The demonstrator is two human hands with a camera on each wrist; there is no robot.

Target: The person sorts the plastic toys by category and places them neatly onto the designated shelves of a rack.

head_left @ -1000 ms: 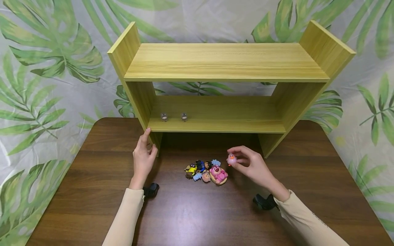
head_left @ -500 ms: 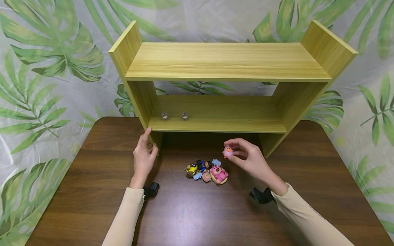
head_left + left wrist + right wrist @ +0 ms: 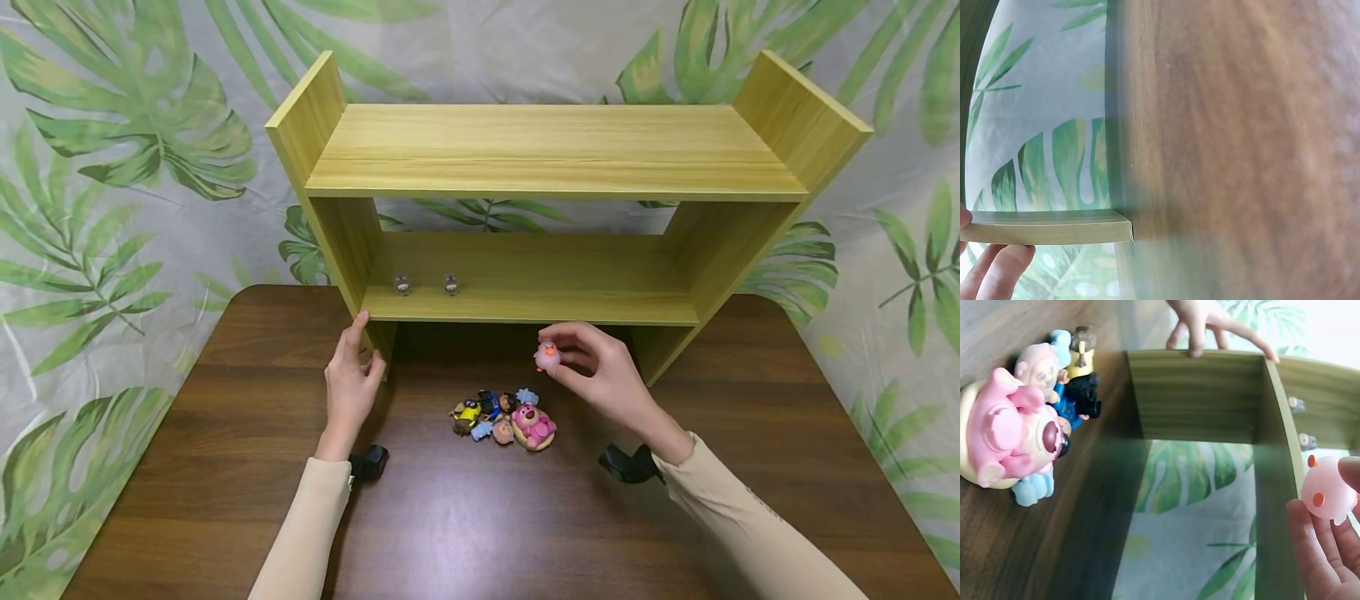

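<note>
Between thumb and fingers, my right hand [image 3: 600, 367] pinches a small pink duck figurine [image 3: 548, 356] in front of the lower shelf edge. The right wrist view shows the duck's round underside with orange feet [image 3: 1318, 499]. My left hand [image 3: 351, 387] touches the left side panel of the wooden shelf unit [image 3: 555, 187], fingertips at the lower shelf's front corner. Two small grey figurines [image 3: 402, 286] stand on that shelf at the left. On the table below lies a cluster of toys, among them a pink bear figurine [image 3: 534, 427] and a yellow-and-brown figurine [image 3: 465, 415].
The shelf unit stands at the back of the dark brown table [image 3: 465, 525], before a leaf-patterned cloth [image 3: 150, 108]. Small pale blue pieces [image 3: 527, 397] and a dark-haired figurine in blue [image 3: 491, 404] lie beside the bear. Black cameras [image 3: 630, 463] are strapped to both wrists.
My right hand has carried the duck figurine up and to the left, from beside the toy cluster to near the lower shelf edge. My left hand stays at the side panel.
</note>
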